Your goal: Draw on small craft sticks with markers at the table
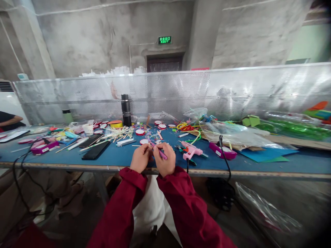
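Observation:
My right hand (pixel 166 161) is closed around a purple pen-like stick (pixel 162 154), which slants up and away from me over the front of the table. Close beside it, my left hand (pixel 140 158) has its fingers pinched together. Whatever lies between those fingertips is too small and hidden to make out. Both hands nearly meet at the table's front edge. Just beyond them lies a round white disc with a red rim (pixel 144 141). To the right of my right hand rests a pink glue gun (pixel 191 151).
A black phone (pixel 95 151), paper sticks (pixel 121 133) and a white marker (pixel 125 142) lie to the left. Behind stands a black bottle (pixel 126 112). A purple box (pixel 222 151) with a black cable, clear plastic bags (pixel 232 132) and blue sheets (pixel 266 153) are on the right.

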`<state>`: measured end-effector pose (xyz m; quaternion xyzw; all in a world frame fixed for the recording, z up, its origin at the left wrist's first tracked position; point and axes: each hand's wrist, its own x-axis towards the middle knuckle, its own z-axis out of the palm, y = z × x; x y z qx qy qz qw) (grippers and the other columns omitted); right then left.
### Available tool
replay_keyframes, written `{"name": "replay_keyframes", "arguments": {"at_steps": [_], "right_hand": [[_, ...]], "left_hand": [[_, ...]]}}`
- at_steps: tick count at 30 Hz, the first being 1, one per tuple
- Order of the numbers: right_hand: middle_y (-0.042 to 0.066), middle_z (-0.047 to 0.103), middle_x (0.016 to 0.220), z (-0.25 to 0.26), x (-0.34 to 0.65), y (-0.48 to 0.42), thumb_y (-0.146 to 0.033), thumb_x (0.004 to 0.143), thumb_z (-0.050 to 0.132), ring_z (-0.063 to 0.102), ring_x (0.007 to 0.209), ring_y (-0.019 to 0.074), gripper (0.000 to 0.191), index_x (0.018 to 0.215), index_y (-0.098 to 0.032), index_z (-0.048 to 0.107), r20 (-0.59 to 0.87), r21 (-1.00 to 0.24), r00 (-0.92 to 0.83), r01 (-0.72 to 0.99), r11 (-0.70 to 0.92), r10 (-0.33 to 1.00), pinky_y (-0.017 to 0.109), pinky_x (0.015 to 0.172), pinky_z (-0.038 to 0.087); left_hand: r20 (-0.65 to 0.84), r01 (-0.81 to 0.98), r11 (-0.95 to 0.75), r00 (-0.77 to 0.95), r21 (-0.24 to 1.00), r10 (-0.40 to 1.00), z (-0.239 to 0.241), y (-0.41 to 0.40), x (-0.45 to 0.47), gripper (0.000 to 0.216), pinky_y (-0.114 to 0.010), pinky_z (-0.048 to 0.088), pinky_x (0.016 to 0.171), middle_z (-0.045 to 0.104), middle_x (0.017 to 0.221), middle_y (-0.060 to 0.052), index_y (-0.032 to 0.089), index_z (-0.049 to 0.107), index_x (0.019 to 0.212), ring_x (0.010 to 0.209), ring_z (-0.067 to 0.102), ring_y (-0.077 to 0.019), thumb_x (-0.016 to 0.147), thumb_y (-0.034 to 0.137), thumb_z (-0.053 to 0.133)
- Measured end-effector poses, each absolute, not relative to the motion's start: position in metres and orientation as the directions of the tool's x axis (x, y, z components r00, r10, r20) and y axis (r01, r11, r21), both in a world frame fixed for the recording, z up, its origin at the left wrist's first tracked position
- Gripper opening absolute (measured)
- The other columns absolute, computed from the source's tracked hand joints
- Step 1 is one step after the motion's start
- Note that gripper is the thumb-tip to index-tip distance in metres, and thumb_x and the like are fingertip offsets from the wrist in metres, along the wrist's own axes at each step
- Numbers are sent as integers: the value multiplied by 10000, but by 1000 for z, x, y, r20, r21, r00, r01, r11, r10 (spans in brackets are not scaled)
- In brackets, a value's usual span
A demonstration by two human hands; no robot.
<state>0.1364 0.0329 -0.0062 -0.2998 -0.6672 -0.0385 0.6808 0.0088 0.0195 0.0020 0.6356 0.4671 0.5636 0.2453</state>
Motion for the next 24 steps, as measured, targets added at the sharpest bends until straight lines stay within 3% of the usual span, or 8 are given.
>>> {"name": "replay_keyframes", "arguments": {"at_steps": [17,24], "right_hand": [[11,698,768,-4,137,30,-225,923,590,654,790,195,140,789,-246,622,933,-345,70,452,823,352,338,804,495],[17,697,777,-5,137,30,-231,931,584,654,806,201,138,797,-242,617,932,-353,87,453,819,353,340,807,488]], "left_hand": [[492,327,-443,-82,835,867,1,21,8,211,-227,401,540,591,637,21,199,611,769,555,553,-131,906,350,554],[477,308,-436,-72,846,876,-1,21,8,229,-237,431,543,622,669,11,193,640,841,560,574,-140,926,378,534]]}}
